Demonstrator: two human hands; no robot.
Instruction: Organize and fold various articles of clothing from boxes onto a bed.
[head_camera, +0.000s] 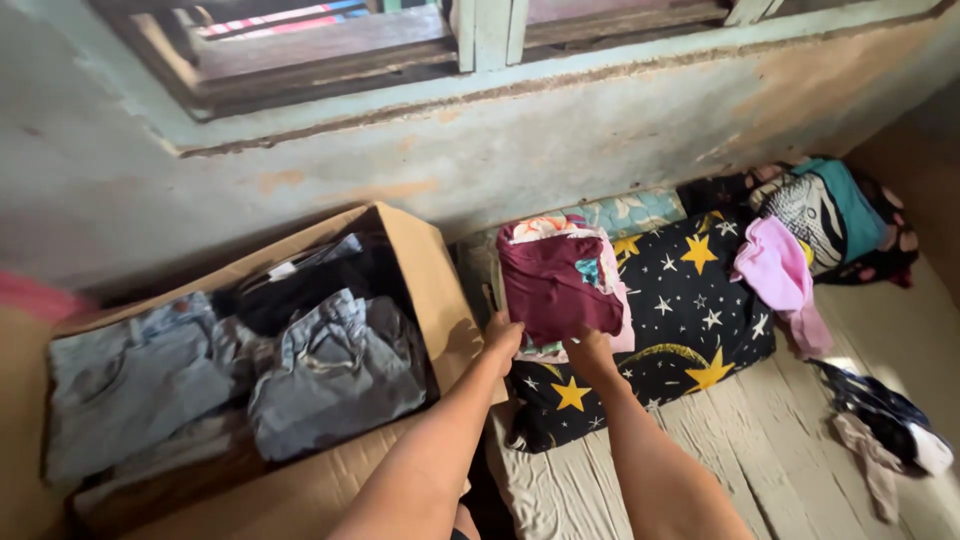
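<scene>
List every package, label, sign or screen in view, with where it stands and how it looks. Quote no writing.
Cardboard box: on the floor at left below the window wall, open, brown, rectangular, holding folded blue jeans and dark clothes.
No labels, signs or screens show.
Beside the box, the left hand and right hand touch a folded maroon garment topping a pile on a dark star-patterned pillow.

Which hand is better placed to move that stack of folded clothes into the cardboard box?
Probably the left hand: it grips the stack on the edge nearest the cardboard box. The right hand holds the near edge.
</scene>
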